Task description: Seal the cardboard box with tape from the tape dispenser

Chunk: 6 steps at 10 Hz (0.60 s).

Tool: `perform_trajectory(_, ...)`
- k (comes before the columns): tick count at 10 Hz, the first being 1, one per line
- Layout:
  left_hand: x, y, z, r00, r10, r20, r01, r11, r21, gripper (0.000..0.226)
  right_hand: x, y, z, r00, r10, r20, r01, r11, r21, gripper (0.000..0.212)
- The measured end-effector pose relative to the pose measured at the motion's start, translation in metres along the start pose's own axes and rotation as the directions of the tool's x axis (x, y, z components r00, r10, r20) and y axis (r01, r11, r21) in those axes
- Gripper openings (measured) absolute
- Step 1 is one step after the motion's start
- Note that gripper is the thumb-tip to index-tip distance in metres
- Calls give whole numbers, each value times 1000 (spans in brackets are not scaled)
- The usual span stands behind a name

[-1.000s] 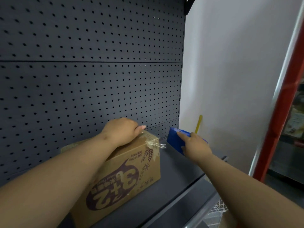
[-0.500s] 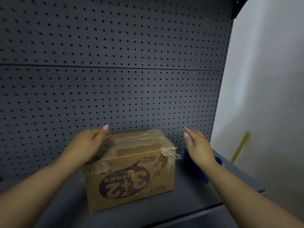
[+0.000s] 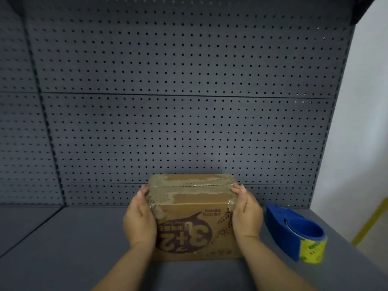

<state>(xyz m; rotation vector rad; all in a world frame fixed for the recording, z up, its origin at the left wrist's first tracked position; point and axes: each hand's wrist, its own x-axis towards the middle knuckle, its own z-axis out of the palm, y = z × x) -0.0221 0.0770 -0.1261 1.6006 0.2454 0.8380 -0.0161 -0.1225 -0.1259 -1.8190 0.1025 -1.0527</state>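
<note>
A brown cardboard box (image 3: 193, 208) with an upside-down purple "3+2" print stands on the dark grey shelf (image 3: 73, 248). Clear tape runs along its top seam and down both ends. My left hand (image 3: 139, 219) presses flat against the box's left side, and my right hand (image 3: 245, 213) presses against its right side, so both hands clasp the box. A blue tape dispenser (image 3: 291, 229) with a yellow-green tape roll lies on the shelf to the right of my right hand, untouched.
A dark pegboard panel (image 3: 178, 101) rises straight behind the box. A pale wall (image 3: 367, 122) stands at the right, with a yellow strip (image 3: 371, 221) low on it. The shelf's right edge is just beyond the dispenser.
My right hand let go of the dispenser and came to the box's right side. My left hand slid off the top to the left side. The view turned left and centred on the box.
</note>
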Motion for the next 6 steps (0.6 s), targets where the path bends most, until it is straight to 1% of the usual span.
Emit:
perform_trajectory(1, 3, -5, 2, 999, 34, -25, -33, 998, 54, 46, 1, 4, 3, 998, -55, -40, 55, 998, -13, 69)
perform_trajectory(2, 5, -11, 2, 998, 62, -19, -60, 994, 90, 45, 0, 5, 4, 998, -64, -19, 63, 997, -37, 71)
perform_trajectory(3, 6, -11, -1, 997, 74, 16, -75, 992, 103, 52, 2, 8, 5, 998, -61, 26, 63, 996, -59, 67)
perform_trajectory(4, 7, -2, -7, 990, 50, 130, -63, 993, 97, 50, 0, 1, -1, 994, 18, 109, -12, 998, -60, 48)
perform_trajectory(5, 21, 11, -15, 947, -41, 320, 34, 999, 27, 63, 11, -13, -11, 943, 125, 309, -158, 984, 85, 51)
perform_trajectory(6, 38, 21, -28, 912, -111, 396, 53, 986, 156, 81, 29, -38, -39, 879, 223, 422, -274, 960, 64, 80)
